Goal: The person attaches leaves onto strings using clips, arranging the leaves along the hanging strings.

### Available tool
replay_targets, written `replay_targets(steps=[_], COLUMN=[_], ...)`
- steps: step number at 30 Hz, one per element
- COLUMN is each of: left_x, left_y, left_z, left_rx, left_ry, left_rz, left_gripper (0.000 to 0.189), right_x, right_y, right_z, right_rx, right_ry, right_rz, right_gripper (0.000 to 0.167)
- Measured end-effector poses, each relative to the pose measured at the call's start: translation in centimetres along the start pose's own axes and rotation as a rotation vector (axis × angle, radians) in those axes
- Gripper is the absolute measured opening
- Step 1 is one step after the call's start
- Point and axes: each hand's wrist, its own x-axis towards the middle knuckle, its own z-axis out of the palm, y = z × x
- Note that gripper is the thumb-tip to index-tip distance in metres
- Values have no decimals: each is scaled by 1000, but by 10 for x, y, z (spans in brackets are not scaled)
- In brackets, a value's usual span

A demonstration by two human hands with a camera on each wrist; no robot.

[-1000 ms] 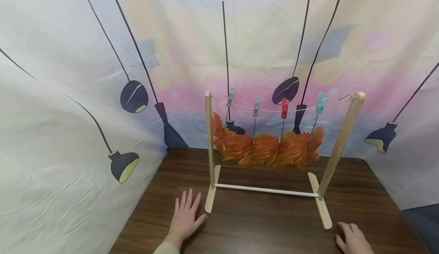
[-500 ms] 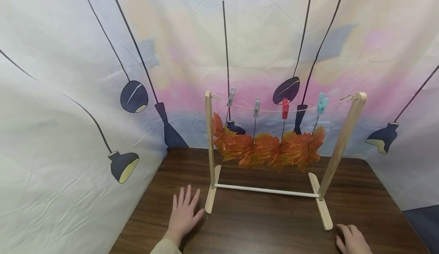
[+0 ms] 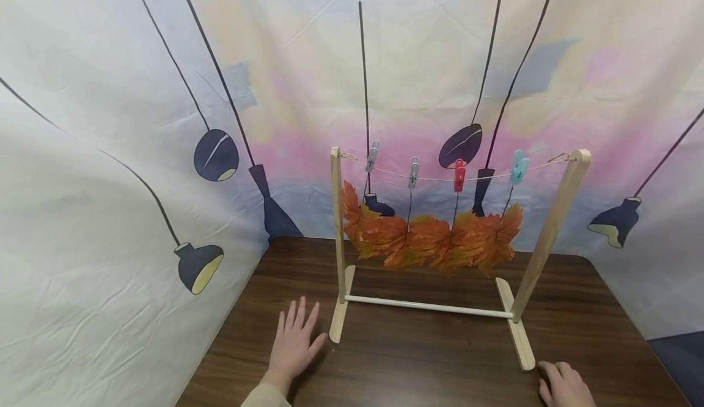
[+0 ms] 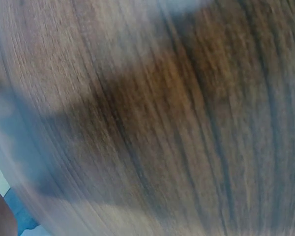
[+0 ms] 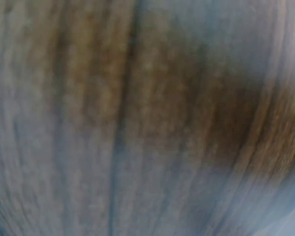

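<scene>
My left hand (image 3: 293,344) lies on the brown wood-grain table with its fingers straight and spread, just left of the stand's left foot (image 3: 338,321). Near the right foot (image 3: 518,340), my right hand (image 3: 566,385) rests with its fingers loosely bent and nothing in them. Between the hands and farther back stands a wooden drying rack (image 3: 550,236). A string (image 3: 434,178) runs between its posts. Along it sit two grey clothespins (image 3: 413,173), a red clothespin (image 3: 459,175) and a light-blue clothespin (image 3: 519,167). Orange maple leaves (image 3: 429,236) hang below them by thin dark stems.
A white rod (image 3: 429,305) joins the rack's two posts low down. Behind the table (image 3: 418,370) hangs a pastel cloth (image 3: 418,77) printed with dark lamps. Both wrist views show mostly blurred table surface.
My left hand has shifted slightly up and left on the table, away from the stand's foot. The right hand stays almost where it was, and the rack and leaves stand as before.
</scene>
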Motion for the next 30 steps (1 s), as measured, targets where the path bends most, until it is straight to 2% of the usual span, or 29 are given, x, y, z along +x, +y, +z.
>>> replay_targets(steps=[5, 8, 14, 16, 20, 24, 27, 30], left_x=[0, 0, -2, -2, -2, -2, -2, -3], left_y=[0, 1, 0, 0, 1, 2, 2, 2], left_z=[0, -1, 0, 0, -2, -4, -5, -5], left_rx=[-10, -24, -19, -21, -33, -52, -65, -62], left_ry=[-10, -25, -27, -17, -17, -25, -21, -17], left_rz=[-25, -39, -57, -58, -68, -74, -76, -81], left_gripper=[66, 66, 66, 66, 67, 68, 69, 69], right_x=[-1, 0, 9, 10, 10, 7, 6, 6], right_y=[2, 3, -2, -1, 1, 4, 4, 5], right_z=[3, 4, -2, -3, -3, -3, -2, 0], right_rx=[11, 17, 47, 38, 16, -11, -10, 13], right_ry=[58, 52, -142, -155, -97, -7, 64, 82], right_rz=[-37, -45, 76, 78, 69, 89, 72, 61], right_gripper=[26, 25, 36, 38, 43, 52, 58, 80])
